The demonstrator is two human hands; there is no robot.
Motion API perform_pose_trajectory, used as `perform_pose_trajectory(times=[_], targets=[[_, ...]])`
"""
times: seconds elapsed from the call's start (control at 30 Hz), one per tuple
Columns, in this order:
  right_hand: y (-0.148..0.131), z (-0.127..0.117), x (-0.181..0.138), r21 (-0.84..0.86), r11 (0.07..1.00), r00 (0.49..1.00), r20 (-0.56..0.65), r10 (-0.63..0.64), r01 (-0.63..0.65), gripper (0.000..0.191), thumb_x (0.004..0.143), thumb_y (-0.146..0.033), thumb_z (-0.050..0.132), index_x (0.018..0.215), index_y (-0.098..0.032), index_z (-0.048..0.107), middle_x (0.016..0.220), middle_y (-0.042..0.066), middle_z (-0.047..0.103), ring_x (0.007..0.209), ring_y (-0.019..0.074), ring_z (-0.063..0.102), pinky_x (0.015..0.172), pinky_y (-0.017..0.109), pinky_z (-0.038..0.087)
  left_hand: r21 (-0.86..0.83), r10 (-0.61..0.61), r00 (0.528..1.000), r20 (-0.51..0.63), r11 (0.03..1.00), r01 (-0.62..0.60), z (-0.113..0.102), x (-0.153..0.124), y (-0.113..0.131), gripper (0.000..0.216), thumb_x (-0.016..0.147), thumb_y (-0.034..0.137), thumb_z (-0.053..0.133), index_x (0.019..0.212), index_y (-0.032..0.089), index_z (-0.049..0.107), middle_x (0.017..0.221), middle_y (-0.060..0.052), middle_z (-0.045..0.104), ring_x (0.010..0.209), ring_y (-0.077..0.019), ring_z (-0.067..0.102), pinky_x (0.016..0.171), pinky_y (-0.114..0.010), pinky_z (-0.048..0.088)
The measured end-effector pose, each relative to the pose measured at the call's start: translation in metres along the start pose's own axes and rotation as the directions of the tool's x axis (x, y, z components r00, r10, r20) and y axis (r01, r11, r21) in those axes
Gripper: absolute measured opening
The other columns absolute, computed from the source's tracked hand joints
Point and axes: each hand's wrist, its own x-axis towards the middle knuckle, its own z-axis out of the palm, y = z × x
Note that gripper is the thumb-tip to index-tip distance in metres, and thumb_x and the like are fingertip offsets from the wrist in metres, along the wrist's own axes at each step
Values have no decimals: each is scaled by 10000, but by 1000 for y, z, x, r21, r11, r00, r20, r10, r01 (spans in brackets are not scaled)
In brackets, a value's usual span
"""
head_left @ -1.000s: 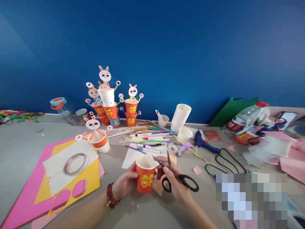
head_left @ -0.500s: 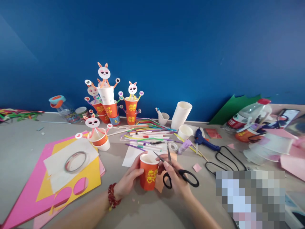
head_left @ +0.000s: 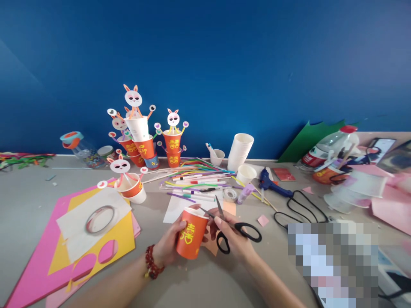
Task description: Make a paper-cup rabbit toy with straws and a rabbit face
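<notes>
Orange cup [head_left: 192, 239], tilted above the table [head_left: 212, 284], is clamped in the left hand [head_left: 169, 240] while the right hand [head_left: 239, 244] grips parted scissors [head_left: 220, 209] just beside it, apparently lining up a cut, which would call for a steady cup.

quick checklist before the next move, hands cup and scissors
1. Is the left hand gripping the orange cup? Ok: fingers and thumb are around its side.
2. Is the cup upright? Not ok: it is tilted.
3. Are the scissors in the right hand? Ok.
4. Are the blades shut? Not ok: they stand apart.
5. Are the blades clear of the cup? Cannot tell: one tip appears close to the rim.
6. Is the glue gun clear of both hands? Ok: it lies apart.
</notes>
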Motion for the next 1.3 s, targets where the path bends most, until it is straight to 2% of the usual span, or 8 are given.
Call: perform_pose_trajectory(times=[0.13,0.23,0.43,0.53,0.8,0.93,1.17,1.3], targets=[[4,-2,1,9,999,999,-4,-40,40,335,909,-475,582,790,-177,678,767,33,626,604,140,600,563,256,509,135,126,992,-3,983,-124,2,0,1,643,819,290,671,1421,300,444,1351,-80,596,1156,-285,605,987,-397,444],[5,-2,2,-3,999,999,15,-49,49,326,922,-459,572,792,-177,669,756,27,617,616,144,613,596,264,522,213,210,978,-6,955,-204,4,2,8,528,818,283,668,1332,302,549,1421,-55,522,1203,-287,557,991,-372,434],[5,-1,1,-20,999,999,7,-43,43,342,923,-471,565,764,-181,650,779,31,624,626,148,614,604,272,527,472,338,941,32,824,-312,3,5,19,300,913,361,577,1150,209,679,1364,-106,528,1333,-314,400,1090,-393,329],[4,0,2,-30,999,999,0,-44,44,357,911,-496,573,758,-182,652,741,26,626,616,150,606,609,273,525,533,372,926,69,770,-350,2,6,20,242,886,321,630,1093,212,692,1295,-111,555,1283,-306,441,1095,-407,314],[5,-3,2,-52,998,999,-10,-36,36,336,933,-481,543,881,-190,703,683,20,629,642,171,608,640,286,497,545,456,887,70,727,-417,5,3,17,448,800,249,735,1229,253,606,1327,-103,520,1280,-294,440,1071,-392,353],[1,-2,2,-125,987,994,-22,-106,102,368,931,-485,538,776,-188,689,818,49,642,710,181,609,703,301,489,599,413,903,117,696,-396,4,3,16,429,836,237,693,1248,238,575,1353,-121,482,1291,-307,435,1079,-417,350],[-1,-2,1,-207,969,989,-27,-146,138,362,953,-449,513,738,-197,658,772,34,612,743,187,592,706,294,462,801,486,849,210,412,-434,9,-3,19,439,835,169,658,1259,249,579,1406,-137,440,1345,-330,377,1108,-478,311],[-1,-3,-1,-231,960,987,7,-160,157,333,961,-410,517,756,-198,673,767,36,633,764,191,613,737,302,467,846,502,828,249,304,-439,15,-6,26,328,817,164,667,1137,236,672,1343,-133,536,1305,-341,412,1122,-497,265]])
